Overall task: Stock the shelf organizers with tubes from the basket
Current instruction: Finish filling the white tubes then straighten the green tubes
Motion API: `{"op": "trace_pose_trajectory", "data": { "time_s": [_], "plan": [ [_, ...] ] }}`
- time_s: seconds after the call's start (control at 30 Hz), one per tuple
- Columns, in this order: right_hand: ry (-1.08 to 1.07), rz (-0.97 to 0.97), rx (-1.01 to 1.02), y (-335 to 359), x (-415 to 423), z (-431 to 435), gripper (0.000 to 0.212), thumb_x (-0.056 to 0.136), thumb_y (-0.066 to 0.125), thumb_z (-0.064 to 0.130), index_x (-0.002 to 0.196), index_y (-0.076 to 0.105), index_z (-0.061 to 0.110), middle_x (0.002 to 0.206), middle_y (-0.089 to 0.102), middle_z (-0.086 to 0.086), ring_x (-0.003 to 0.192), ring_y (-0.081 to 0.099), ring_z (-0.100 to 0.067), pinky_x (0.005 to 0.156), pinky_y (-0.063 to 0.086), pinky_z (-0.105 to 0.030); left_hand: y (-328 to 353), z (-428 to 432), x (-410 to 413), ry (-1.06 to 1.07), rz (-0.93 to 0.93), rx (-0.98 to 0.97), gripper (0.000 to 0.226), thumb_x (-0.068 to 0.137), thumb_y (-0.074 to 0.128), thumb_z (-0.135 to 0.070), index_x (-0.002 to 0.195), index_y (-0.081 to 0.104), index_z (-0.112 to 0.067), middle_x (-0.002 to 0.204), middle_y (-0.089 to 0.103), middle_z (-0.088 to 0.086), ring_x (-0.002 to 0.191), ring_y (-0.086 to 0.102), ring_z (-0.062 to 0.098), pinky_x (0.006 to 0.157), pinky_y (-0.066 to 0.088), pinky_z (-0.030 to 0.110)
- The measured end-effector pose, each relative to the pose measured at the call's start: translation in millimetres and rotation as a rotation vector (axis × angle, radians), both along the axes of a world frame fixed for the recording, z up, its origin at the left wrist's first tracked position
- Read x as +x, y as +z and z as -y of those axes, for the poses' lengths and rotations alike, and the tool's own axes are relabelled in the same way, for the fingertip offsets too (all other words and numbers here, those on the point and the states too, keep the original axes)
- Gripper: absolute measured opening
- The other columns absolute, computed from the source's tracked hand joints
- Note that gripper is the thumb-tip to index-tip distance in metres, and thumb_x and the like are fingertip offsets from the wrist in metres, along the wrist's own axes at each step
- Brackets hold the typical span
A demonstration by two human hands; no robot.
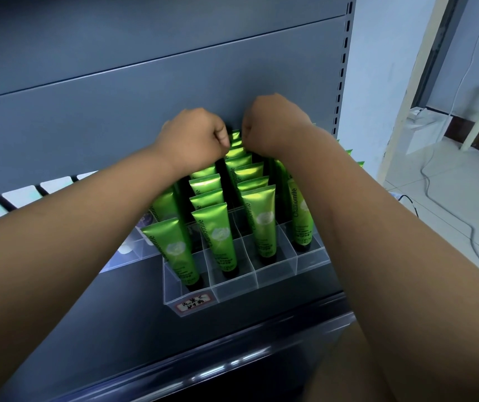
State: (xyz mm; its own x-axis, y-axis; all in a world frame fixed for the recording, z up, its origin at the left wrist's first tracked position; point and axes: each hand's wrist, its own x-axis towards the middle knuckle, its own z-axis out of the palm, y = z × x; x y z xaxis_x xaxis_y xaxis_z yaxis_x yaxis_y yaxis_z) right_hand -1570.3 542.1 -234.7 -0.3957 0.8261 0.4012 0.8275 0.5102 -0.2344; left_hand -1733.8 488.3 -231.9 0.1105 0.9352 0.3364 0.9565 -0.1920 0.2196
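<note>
Green glossy plastic tubes (218, 236) stand cap-down in the clear acrylic divided organizer (276, 274) on the dark grey metal shelf (116, 314). I judge I'm seating tubes in the back row at 12 o'clock; next they need easing straight down into their cells. My left hand (194, 137) and right hand (273, 123) are curled there with the fingers hidden, so I cannot tell what they grip. No basket is in view.

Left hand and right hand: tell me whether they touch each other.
Apart: head view shows a gap between left hand and right hand, with a green tube visible through it.
</note>
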Motion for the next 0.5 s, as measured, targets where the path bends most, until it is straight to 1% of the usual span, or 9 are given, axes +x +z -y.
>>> {"op": "trace_pose_trajectory", "data": {
  "time_s": [0.13, 0.3, 0.4, 0.5],
  "plan": [
    [-0.002, -0.003, 0.0, -0.6, 0.1, -0.5, 0.019, 0.085, 0.056, 0.016, 0.093, 0.073, 0.019, 0.088, 0.056, -0.002, 0.082, 0.052, -0.024, 0.069, 0.042, -0.03, -3.6, -2.5, -2.9, 0.001, 0.011, 0.022, 0.019, 0.075, 0.068, -0.03, 0.061, 0.062, -0.042, 0.069, 0.061, -0.027, 0.088, 0.07, 0.02, 0.088, 0.057, 0.046],
    [0.0, 0.022, 0.004, 0.3, -0.3, -0.9, 0.014, 0.085, 0.055, 0.016, 0.086, 0.067, 0.023, 0.088, 0.056, -0.002, 0.081, 0.051, -0.026, 0.069, 0.041, -0.03, -6.2, -4.3, -3.7, -0.002, 0.004, 0.046, 0.023, 0.077, 0.069, -0.026, 0.062, 0.062, -0.041, 0.069, 0.062, -0.024, 0.087, 0.07, 0.021, 0.087, 0.057, 0.046],
    [0.005, 0.023, 0.009, -0.6, -0.5, -1.0, 0.011, 0.085, 0.055, 0.015, 0.08, 0.059, 0.023, 0.084, 0.053, -0.002, 0.08, 0.05, -0.026, 0.069, 0.04, -0.03, -7.7, -3.4, -4.1, -0.012, -0.012, 0.055, 0.022, 0.076, 0.068, -0.029, 0.06, 0.059, -0.042, 0.067, 0.058, -0.027, 0.086, 0.07, 0.022, 0.086, 0.057, 0.046],
    [0.021, 0.02, 0.005, -2.7, -1.2, -1.8, 0.01, 0.086, 0.054, 0.015, 0.079, 0.056, 0.022, 0.083, 0.052, -0.002, 0.08, 0.048, -0.025, 0.07, 0.04, -0.03, -8.0, -1.6, -2.6, -0.018, -0.011, 0.056, 0.014, 0.071, 0.061, -0.036, 0.059, 0.058, -0.043, 0.066, 0.057, -0.028, 0.087, 0.071, 0.023, 0.087, 0.057, 0.047]
  ]
}}
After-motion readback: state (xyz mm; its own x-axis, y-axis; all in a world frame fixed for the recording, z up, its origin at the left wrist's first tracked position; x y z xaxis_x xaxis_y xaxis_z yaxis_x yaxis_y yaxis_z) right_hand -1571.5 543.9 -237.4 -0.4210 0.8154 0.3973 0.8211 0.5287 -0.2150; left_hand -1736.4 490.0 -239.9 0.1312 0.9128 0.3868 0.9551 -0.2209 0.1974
